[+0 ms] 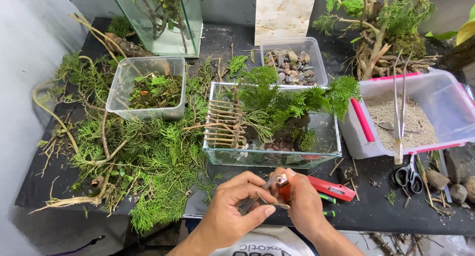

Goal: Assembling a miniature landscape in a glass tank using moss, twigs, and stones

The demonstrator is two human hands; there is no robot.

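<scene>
Bottom centre of frame: both hands meet just in front of the glass tank [273,156]. The left hand [231,211] has thumb and forefinger pinched closed on a thin brown twig [257,200], which slants up to the right towards the other hand. The right hand [303,202] is curled shut around an orange lighter [283,185], metal head uppermost, thumb up by the top. The twig's upper end sits right beside the lighter head, probably so the two can be worked together; no flame can be made out.

The hands hang low and close to the body, above the table's [232,38] front edge, likely for steadiness.

Centre: the tank holds green fronds, dark stones and a small ladder-like stick fence [223,125] at its left end. Right: a clear tub of sand [413,118] with long tweezers [399,112] resting across it; scissors [407,176] lie below. A red cutter [330,187] lies just right of the hands. Left: loose cut greenery [148,157] is heaped within reach.
</scene>
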